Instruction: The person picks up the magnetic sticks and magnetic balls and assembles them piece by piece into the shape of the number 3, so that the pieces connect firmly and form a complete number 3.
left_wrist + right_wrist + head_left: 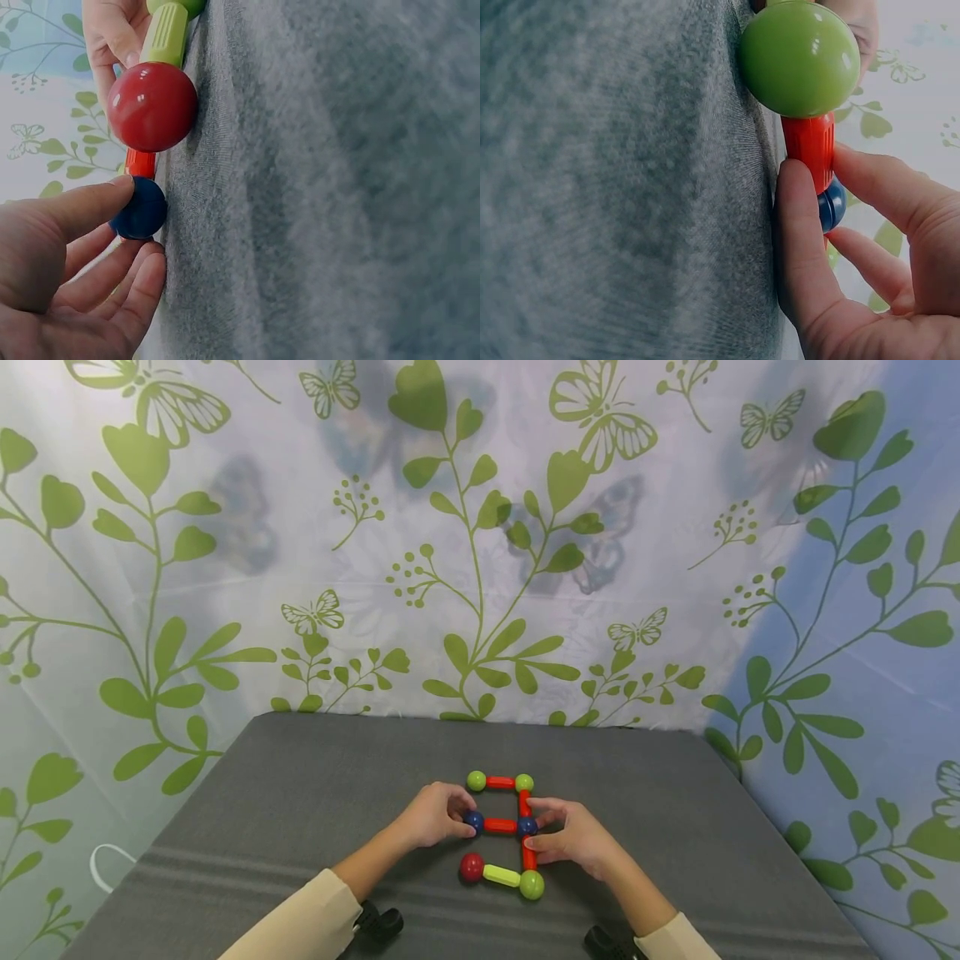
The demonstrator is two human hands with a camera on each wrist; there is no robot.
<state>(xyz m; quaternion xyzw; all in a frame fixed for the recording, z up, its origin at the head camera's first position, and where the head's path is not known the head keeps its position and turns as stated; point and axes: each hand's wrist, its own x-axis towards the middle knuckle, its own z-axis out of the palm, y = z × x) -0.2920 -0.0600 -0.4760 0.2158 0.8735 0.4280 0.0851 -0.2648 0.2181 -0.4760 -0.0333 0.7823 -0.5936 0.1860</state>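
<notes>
A flat figure of toy building balls and rods lies on the grey surface. My left hand [437, 814] pinches the blue ball [142, 208] at the free left end of the middle red rod [498, 826]. At that rod's other end is a second blue ball [527, 826], where the right hand [576, 841] holds the joint, its fingers around the lower red rod [810, 146]. Below, a green ball [532, 885] joins a light green rod [501, 876] ending in a red ball [471, 867]. On top, a red rod [500, 782] links two green balls.
The grey cloth-covered table [337, 760] extends around the figure. Behind and beside it hangs a white curtain [480, 527] with green leaves and butterflies. A white loop [97, 868] shows past the table's left edge.
</notes>
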